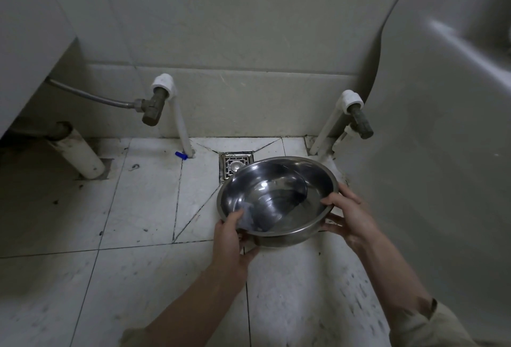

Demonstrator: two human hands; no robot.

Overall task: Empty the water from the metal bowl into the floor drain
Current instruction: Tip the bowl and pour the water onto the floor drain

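Note:
A shiny metal bowl (276, 197) with clear water in its bottom hangs just above the white tiled floor, held at both sides. My left hand (231, 238) grips its near-left rim, thumb inside the bowl. My right hand (348, 216) grips the right rim, fingers under it. The bowl's far rim overlaps the square metal floor drain (232, 165), which lies by the wall; the drain's right part is hidden behind the bowl.
Two white pipes with metal valves (156, 107) (359, 122) rise from the floor either side of the drain. A thick white drain pipe (80, 155) stands at left. A large white fixture (431, 139) fills the right. A small blue cap (181, 155) lies by the left pipe.

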